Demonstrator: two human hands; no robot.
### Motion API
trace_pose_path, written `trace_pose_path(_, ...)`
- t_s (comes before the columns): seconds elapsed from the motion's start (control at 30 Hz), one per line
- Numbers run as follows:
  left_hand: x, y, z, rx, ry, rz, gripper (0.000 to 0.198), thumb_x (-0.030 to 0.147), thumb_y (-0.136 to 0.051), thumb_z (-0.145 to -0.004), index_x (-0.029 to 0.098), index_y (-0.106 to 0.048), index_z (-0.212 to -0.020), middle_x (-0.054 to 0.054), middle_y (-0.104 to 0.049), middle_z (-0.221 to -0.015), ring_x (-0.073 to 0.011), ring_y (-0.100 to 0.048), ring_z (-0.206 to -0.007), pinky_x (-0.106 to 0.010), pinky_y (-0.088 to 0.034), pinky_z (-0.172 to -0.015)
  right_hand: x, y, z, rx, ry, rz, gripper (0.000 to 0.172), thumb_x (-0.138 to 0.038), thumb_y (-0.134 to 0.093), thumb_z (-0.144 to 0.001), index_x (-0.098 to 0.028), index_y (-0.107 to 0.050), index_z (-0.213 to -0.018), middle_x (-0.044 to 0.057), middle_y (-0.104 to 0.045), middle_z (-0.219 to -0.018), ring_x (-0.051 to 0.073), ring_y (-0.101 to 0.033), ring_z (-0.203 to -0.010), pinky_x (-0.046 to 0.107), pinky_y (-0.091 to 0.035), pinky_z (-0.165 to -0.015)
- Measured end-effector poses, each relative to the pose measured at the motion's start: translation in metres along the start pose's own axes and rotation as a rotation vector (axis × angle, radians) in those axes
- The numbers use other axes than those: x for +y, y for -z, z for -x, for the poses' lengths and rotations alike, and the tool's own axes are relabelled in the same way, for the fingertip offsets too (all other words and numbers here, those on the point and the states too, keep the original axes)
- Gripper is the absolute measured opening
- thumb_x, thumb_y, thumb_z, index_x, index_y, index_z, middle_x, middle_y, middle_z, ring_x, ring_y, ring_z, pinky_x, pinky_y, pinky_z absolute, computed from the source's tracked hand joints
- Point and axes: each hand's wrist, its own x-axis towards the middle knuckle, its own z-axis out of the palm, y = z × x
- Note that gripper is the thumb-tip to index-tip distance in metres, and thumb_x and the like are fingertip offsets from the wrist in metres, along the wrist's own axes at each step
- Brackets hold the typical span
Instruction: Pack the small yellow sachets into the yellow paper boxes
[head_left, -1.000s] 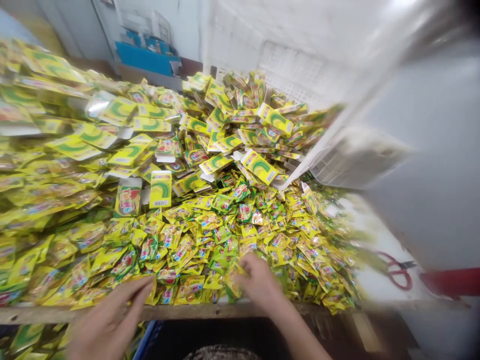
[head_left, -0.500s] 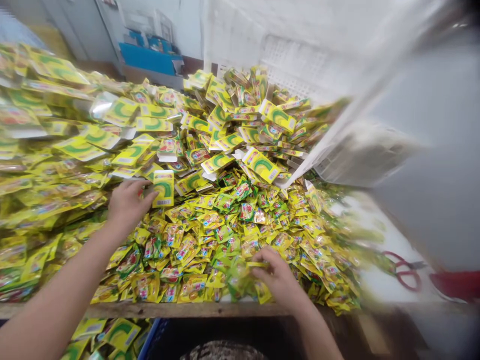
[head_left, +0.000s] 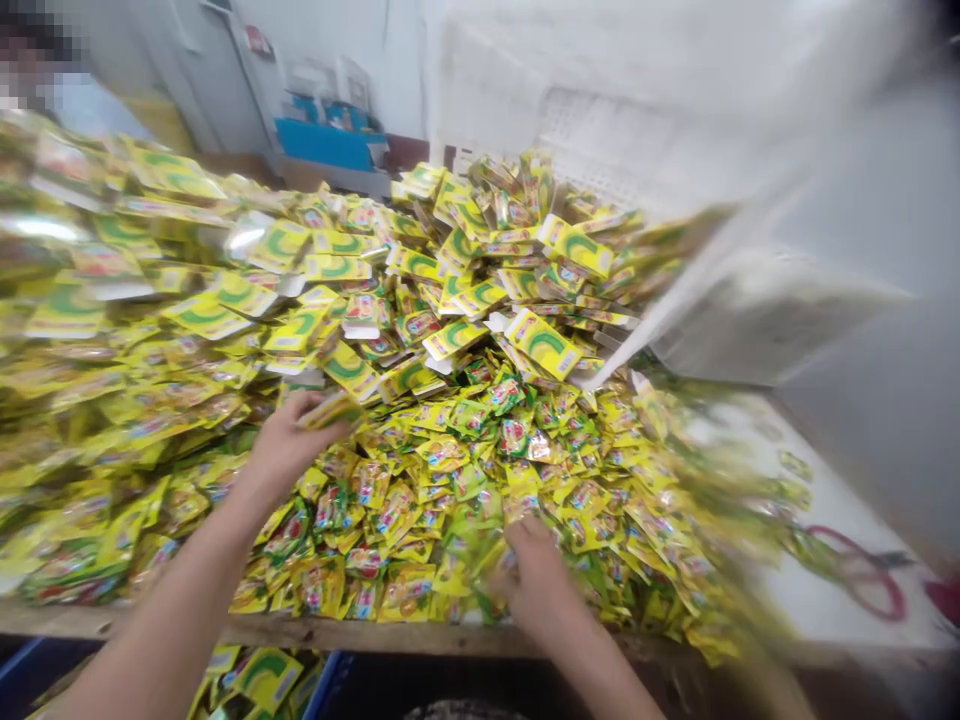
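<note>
My left hand [head_left: 289, 440] grips a small yellow-and-green carton [head_left: 337, 408] between thumb and fingers; the carton is tilted and blurred. Beneath it, the table is covered with a heap of yellow-and-green foil sachets [head_left: 397, 510]. Low down, close to the table's front edge, my right hand [head_left: 536, 575] has its fingers curled into the heap. A blurred yellow-green sachet [head_left: 493, 575] appears caught at its fingertips, partly hidden by the hand. Behind the sachets lies a pile of similar flat cartons [head_left: 544, 343], some with flaps standing open.
At right, red-handled scissors [head_left: 862, 575] lie on the white tabletop [head_left: 817, 500]. A white crate [head_left: 592, 125] stands behind the cartons. Below the wooden table edge [head_left: 390, 634] is a blue bin [head_left: 324, 685] beside more cartons. A person [head_left: 45, 80] is at upper left.
The view has shifted, so the scene sits lower and farther right. The carton in my left hand has tipped from facing me to nearly edge-on. My right hand's fingers have curled closed.
</note>
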Motion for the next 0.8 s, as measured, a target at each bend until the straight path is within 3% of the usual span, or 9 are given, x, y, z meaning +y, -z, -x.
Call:
trace_pose_path(0.1,0.013,-0.011,0.059,-0.262,-0.112,0.007,0.021,0.026,-0.072,-0.069,0.02,-0.052,-0.073,-0.005,-0.068,-0.114,-0.0241,-0.062,-0.095,-0.03,-0.045,-0.077,0.002,0.004,0.004,0.025,0.0,-0.158,0.02,-0.009,-0.067,-0.065,-0.02,-0.054,-0.076,0.001,-0.058,-0.08,0.019,-0.053,-0.077,0.028,-0.04,-0.067)
trace_pose_path(0.17,0.013,-0.029,0.097,-0.401,-0.261,-0.071,0.02,0.021,-0.062,-0.076,0.022,-0.043,-0.07,-0.005,-0.068,-0.11,-0.0231,-0.063,-0.095,-0.028,-0.045,-0.074,0.002,0.015,0.003,0.019,-0.071,-0.413,0.017,-0.016,-0.068,-0.07,-0.02,-0.056,-0.08,-0.003,-0.055,-0.071,0.016,-0.051,-0.066,0.025,-0.04,-0.059)
trace_pose_path(0.23,0.009,-0.054,0.125,-0.431,-0.373,-0.212,0.017,0.016,-0.058,-0.077,0.022,-0.05,-0.09,-0.007,-0.066,-0.108,-0.0235,-0.063,-0.094,-0.031,-0.046,-0.074,-0.003,0.031,-0.001,0.062,-0.159,-0.737,0.019,-0.027,-0.069,-0.076,-0.02,-0.058,-0.09,-0.002,-0.059,-0.072,0.015,-0.054,-0.063,0.025,-0.043,-0.055)
trace_pose_path(0.3,0.008,-0.08,0.14,-0.387,-0.467,-0.398,0.042,0.013,-0.059,-0.074,0.021,-0.049,-0.114,-0.01,-0.063,-0.111,-0.0277,-0.06,-0.099,-0.037,-0.044,-0.081,-0.013,0.045,-0.006,0.132,-0.21,-0.998,0.027,-0.035,-0.069,-0.078,-0.019,-0.06,-0.098,0.002,-0.065,-0.081,0.017,-0.059,-0.068,0.026,-0.048,-0.056)
trace_pose_path(0.37,0.013,-0.102,0.147,-0.324,-0.534,-0.557,0.05,0.012,-0.061,-0.071,0.019,-0.049,-0.119,-0.012,-0.061,-0.111,-0.0322,-0.057,-0.103,-0.042,-0.041,-0.084,-0.025,0.05,-0.01,0.181,-0.2,-1.11,0.028,-0.036,-0.07,-0.078,-0.018,-0.061,-0.097,0.003,-0.068,-0.084,0.018,-0.062,-0.071,0.027,-0.051,-0.06)
trace_pose_path(0.47,0.027,-0.122,0.152,-0.223,-0.537,-0.666,0.042,0.015,-0.064,-0.07,0.016,-0.053,-0.111,-0.013,-0.059,-0.104,-0.033,-0.055,-0.1,-0.041,-0.039,-0.079,-0.039,0.039,-0.014,0.292,-0.142,-0.986,0.021,-0.03,-0.069,-0.078,-0.017,-0.064,-0.094,0.002,-0.067,-0.08,0.017,-0.06,-0.072,0.026,-0.05,-0.065)
trace_pose_path(0.57,0.036,-0.135,0.16,-0.104,-0.481,-0.727,0.032,0.017,-0.063,-0.074,0.016,-0.054,-0.105,-0.012,-0.059,-0.098,-0.0326,-0.055,-0.096,-0.041,-0.037,-0.076,-0.039,0.026,-0.013,0.372,-0.08,-0.66,0.005,-0.022,-0.066,-0.078,-0.017,-0.066,-0.08,0.001,-0.063,-0.075,0.016,-0.057,-0.072,0.025,-0.045,-0.066)
trace_pose_path(0.73,0.028,-0.155,0.181,-0.078,-0.365,-0.641,0.034,0.015,-0.063,-0.074,0.016,-0.054,-0.107,-0.012,-0.058,-0.101,-0.0336,-0.055,-0.101,-0.042,-0.038,-0.078,-0.022,0.036,-0.016,0.171,0.032,-0.306,0.016,-0.01,-0.067,-0.07,-0.017,-0.059,-0.058,-0.002,-0.055,-0.065,0.014,-0.052,-0.065,0.024,-0.038,-0.06)
trace_pose_path(0.8,0.021,-0.158,0.19,-0.131,-0.29,-0.475,0.043,0.019,-0.065,-0.073,0.015,-0.052,-0.113,-0.012,-0.058,-0.103,-0.0327,-0.056,-0.1,-0.041,-0.041,-0.077,-0.017,0.045,-0.019,0.106,0.038,-0.263,0.011,-0.009,-0.069,-0.069,-0.018,-0.064,-0.066,-0.002,-0.059,-0.069,0.015,-0.054,-0.066,0.024,-0.039,-0.062)
